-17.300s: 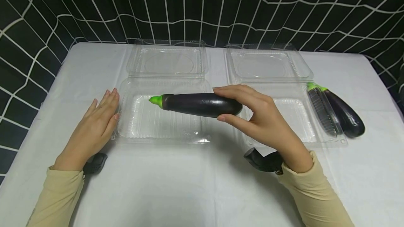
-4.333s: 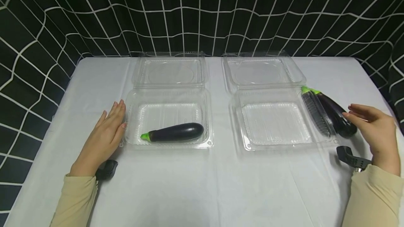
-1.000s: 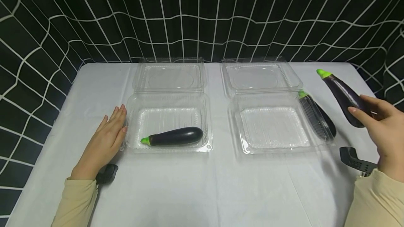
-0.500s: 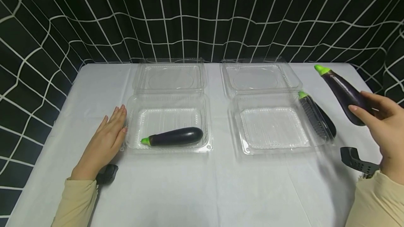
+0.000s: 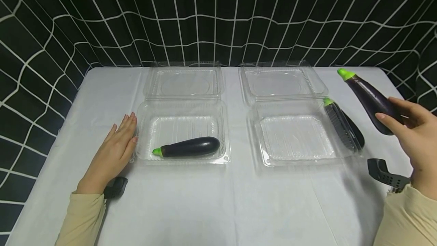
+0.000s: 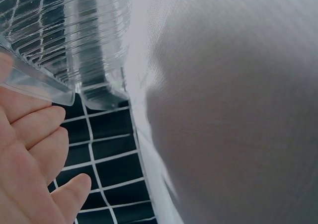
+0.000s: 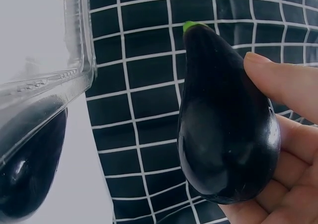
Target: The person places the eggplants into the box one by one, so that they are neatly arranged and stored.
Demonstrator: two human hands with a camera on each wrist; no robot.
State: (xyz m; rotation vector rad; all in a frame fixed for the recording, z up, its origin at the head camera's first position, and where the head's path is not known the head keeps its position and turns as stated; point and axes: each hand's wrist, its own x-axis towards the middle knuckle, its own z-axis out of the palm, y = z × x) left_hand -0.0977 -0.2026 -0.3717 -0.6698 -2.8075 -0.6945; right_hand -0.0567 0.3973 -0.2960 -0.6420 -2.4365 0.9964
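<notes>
Right hand (image 5: 417,134) held an eggplant (image 5: 370,98) up off the desk (image 5: 218,204), at the far right. Fingers pinched its fat end, thumb on one side, the others on the opposite side; green cap pointed away and leftward, eggplant tilted. Left hand (image 5: 110,153) lay at the left edge of the left container (image 5: 177,126), its straight fingers pressed together, thumb slightly apart; left wrist view put the fingertips right at the plastic rim.

A second eggplant (image 5: 191,147) lay on its side inside the left container, near the front wall, green cap to the left. A third eggplant (image 5: 354,126) lay on the desk against the right container (image 5: 295,137), just outside its right wall, partly seen through the plastic. Left lid (image 5: 186,82) and right lid (image 5: 283,82) were folded open behind their bases. White cloth covered the desk; black backdrop (image 5: 218,8) with white grid lines stood behind. Tan sleeves (image 5: 80,217) on both arms, black wrist devices (image 5: 116,187) at both wrists.
</notes>
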